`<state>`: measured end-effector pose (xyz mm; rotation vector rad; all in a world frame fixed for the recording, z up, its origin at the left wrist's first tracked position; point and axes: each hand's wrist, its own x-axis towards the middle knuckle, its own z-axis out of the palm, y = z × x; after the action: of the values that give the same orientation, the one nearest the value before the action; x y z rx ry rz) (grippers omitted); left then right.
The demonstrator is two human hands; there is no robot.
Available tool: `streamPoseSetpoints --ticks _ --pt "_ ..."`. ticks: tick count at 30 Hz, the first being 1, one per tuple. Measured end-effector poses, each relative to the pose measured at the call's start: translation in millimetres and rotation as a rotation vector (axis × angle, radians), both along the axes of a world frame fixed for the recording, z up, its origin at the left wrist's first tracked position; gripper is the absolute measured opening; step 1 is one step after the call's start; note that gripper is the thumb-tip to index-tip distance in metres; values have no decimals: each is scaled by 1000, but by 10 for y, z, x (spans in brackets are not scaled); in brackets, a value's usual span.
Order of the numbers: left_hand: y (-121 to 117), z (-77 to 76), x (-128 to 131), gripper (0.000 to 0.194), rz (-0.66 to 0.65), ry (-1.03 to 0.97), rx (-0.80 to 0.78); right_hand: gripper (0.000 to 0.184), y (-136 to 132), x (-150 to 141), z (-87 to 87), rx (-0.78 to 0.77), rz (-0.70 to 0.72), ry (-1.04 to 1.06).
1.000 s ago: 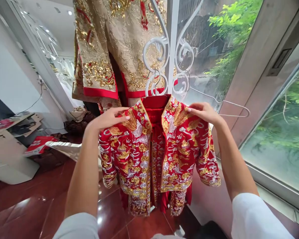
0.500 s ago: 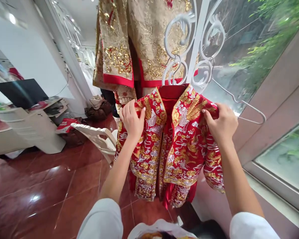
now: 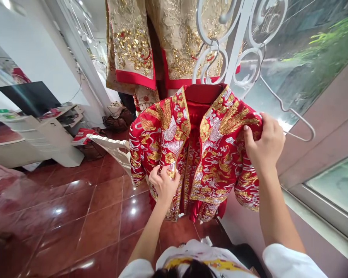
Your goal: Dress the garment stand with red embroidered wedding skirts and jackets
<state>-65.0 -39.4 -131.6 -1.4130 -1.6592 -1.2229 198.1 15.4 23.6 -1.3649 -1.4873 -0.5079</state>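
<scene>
A red jacket [image 3: 220, 154] with gold and silver embroidery hangs by a metal hanger [image 3: 214, 58] from a white scrollwork stand [image 3: 236, 42]. Its front edges are parted, showing red cloth within. My left hand [image 3: 164, 183] is closed on the front panel on the left side, near the opening edge. At the shoulder on the right side, my right hand [image 3: 265, 143] grips the jacket, thumb in front and fingers over the top. Below the hem, more embroidered red cloth shows.
Behind the jacket hangs a beige garment [image 3: 133, 50] with gold sequins and red hems. A bare wire hanger [image 3: 298, 114] dangles beside the window [image 3: 330, 58] at right. A white chair [image 3: 111, 152] stands left on the tiled floor [image 3: 101, 216], before a desk [image 3: 58, 141] with a black monitor [image 3: 29, 98].
My left hand has left the shoulder on the left side and moved down to the front panel. My right hand stays on its shoulder. The view has tilted slightly downward.
</scene>
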Motion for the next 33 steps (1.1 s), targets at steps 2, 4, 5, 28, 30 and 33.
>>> streamPoseSetpoints --ticks 2,4,5,28,30,33 --pt "-180 55 -91 17 -50 33 -75 50 2 -1 -9 0 0 12" --pt "-316 97 -147 7 -103 71 -141 51 -7 -20 -19 3 15 22" --pt "-357 109 -167 9 -107 81 -145 52 -21 -50 -34 15 23 26" --pt "202 424 901 15 -838 -318 -688 39 -571 -378 -405 -147 618 48" --pt "327 292 858 10 -777 -439 -722 39 -550 -417 -404 -143 548 -6" --pt "484 136 841 6 -789 -666 -673 34 -423 -674 -440 -166 467 -123"
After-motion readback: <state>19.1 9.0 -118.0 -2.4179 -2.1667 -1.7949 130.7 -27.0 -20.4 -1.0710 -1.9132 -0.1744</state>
